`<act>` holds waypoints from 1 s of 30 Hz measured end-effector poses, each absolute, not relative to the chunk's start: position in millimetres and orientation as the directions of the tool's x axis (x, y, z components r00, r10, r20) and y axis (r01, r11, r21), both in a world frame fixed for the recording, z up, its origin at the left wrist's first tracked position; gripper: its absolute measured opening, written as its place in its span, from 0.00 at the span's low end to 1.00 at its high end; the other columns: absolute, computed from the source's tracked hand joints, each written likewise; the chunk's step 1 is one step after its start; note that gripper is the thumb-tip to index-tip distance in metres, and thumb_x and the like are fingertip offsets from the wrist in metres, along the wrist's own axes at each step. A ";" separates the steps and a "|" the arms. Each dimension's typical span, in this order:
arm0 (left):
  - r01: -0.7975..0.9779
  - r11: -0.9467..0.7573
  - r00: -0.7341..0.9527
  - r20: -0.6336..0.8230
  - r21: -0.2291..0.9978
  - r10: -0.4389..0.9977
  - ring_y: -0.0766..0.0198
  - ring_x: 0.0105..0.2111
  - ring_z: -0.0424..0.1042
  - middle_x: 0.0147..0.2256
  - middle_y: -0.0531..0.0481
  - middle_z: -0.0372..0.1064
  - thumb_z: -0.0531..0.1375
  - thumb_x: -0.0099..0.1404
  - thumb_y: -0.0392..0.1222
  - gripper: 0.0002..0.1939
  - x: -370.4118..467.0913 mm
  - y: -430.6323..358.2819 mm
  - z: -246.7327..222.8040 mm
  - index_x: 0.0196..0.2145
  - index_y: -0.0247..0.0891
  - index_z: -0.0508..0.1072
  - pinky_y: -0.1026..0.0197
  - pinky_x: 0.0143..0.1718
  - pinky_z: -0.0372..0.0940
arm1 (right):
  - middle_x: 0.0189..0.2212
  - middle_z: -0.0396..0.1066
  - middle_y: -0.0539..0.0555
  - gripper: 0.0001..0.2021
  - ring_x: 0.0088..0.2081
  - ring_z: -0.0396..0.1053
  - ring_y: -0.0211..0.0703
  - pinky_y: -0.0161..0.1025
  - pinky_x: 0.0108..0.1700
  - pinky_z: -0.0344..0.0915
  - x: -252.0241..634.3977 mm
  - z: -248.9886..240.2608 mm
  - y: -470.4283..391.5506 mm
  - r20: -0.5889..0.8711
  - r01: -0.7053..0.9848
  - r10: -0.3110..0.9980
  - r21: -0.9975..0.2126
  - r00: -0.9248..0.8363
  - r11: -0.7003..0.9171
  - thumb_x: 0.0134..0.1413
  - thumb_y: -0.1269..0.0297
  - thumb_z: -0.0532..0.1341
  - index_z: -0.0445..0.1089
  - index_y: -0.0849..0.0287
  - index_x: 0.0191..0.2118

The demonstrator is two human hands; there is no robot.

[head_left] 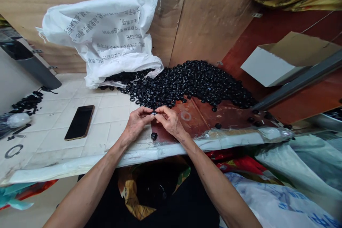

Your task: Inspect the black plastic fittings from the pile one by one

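Both hands meet over the table, just in front of a heap of small black plastic caps (197,82). Between the fingertips sits a small black plastic piece (154,112), mostly hidden by the fingers. My left hand (137,121) pinches it from the left with thumb and fingers. From the right, my right hand (169,121) pinches the same piece. A single black cap (154,136) lies on the table below the hands. Whether the held piece is one part or two joined parts I cannot tell.
A white woven sack (114,35) spills black parts at the back. A phone (79,123) and a flat ring (14,151) lie left. An open cardboard box (283,60) stands right, beside a grey metal bar (299,80). An open bag (130,192) hangs below the padded table edge (88,162).
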State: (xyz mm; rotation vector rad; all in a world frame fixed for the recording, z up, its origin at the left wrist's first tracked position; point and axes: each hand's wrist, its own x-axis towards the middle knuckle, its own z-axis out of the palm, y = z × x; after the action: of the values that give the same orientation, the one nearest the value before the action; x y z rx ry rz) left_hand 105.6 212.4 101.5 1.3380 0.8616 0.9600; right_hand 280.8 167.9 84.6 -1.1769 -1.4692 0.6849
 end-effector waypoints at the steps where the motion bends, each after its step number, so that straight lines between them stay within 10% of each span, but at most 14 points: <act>1: -0.063 -0.007 0.383 0.031 0.998 0.923 0.61 0.34 0.77 0.33 0.50 0.77 0.73 0.54 0.44 0.17 104.7 212.7 101.5 0.40 0.37 0.78 0.58 0.39 0.72 | 0.26 0.73 0.48 0.07 0.27 0.73 0.39 0.36 0.34 0.68 280.6 84.6 168.0 0.385 0.307 0.921 -0.885 0.058 0.350 0.61 0.61 0.63 0.72 0.56 0.42; 12: 0.203 -0.682 0.481 0.535 0.703 0.695 0.59 0.44 0.77 0.43 0.47 0.77 0.60 0.66 0.35 0.07 103.6 209.5 95.4 0.41 0.40 0.77 0.55 0.49 0.70 | 0.22 0.71 0.47 0.15 0.21 0.66 0.35 0.35 0.30 0.64 284.8 83.0 172.7 -0.024 -0.243 1.000 -0.970 -0.016 -0.028 0.49 0.53 0.71 0.73 0.60 0.32; 17: 0.183 -0.578 0.609 0.370 0.795 0.702 0.61 0.41 0.76 0.41 0.48 0.77 0.61 0.66 0.36 0.07 95.3 207.6 101.2 0.42 0.38 0.76 0.58 0.46 0.69 | 0.18 0.68 0.47 0.17 0.19 0.61 0.36 0.35 0.26 0.57 292.9 81.5 169.9 -0.023 0.004 0.996 -1.000 -0.082 -0.023 0.57 0.50 0.65 0.70 0.58 0.25; 23: 0.470 -0.419 0.684 -0.021 0.777 0.729 0.66 0.24 0.63 0.24 0.54 0.67 0.62 0.65 0.50 0.16 90.2 207.6 112.6 0.26 0.37 0.72 0.63 0.27 0.55 | 0.24 0.69 0.49 0.09 0.27 0.66 0.43 0.38 0.32 0.61 309.1 73.7 179.7 0.259 0.464 0.861 -0.885 0.438 0.030 0.54 0.58 0.64 0.69 0.56 0.28; 26: 0.597 -0.393 0.505 0.054 0.699 0.862 0.65 0.24 0.62 0.21 0.54 0.63 0.60 0.68 0.54 0.22 96.1 211.5 106.0 0.22 0.38 0.68 0.61 0.28 0.53 | 0.35 0.72 0.55 0.07 0.36 0.70 0.47 0.41 0.40 0.67 308.6 65.1 183.3 0.411 0.633 0.827 -0.769 0.383 0.089 0.49 0.69 0.62 0.72 0.57 0.37; 30: 0.598 -0.428 0.405 0.205 0.678 0.891 0.62 0.29 0.69 0.31 0.53 0.72 0.65 0.65 0.46 0.11 104.6 220.0 91.9 0.42 0.38 0.75 0.60 0.33 0.59 | 0.46 0.70 0.59 0.13 0.40 0.71 0.48 0.44 0.44 0.69 302.3 59.3 181.3 0.441 0.755 0.881 -0.633 0.171 0.170 0.54 0.70 0.63 0.73 0.58 0.46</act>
State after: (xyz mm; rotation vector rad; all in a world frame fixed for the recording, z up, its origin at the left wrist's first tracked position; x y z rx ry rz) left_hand 104.6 220.0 91.9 2.1579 1.2654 0.7621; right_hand 302.3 181.3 59.3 -1.6039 -1.6028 0.1879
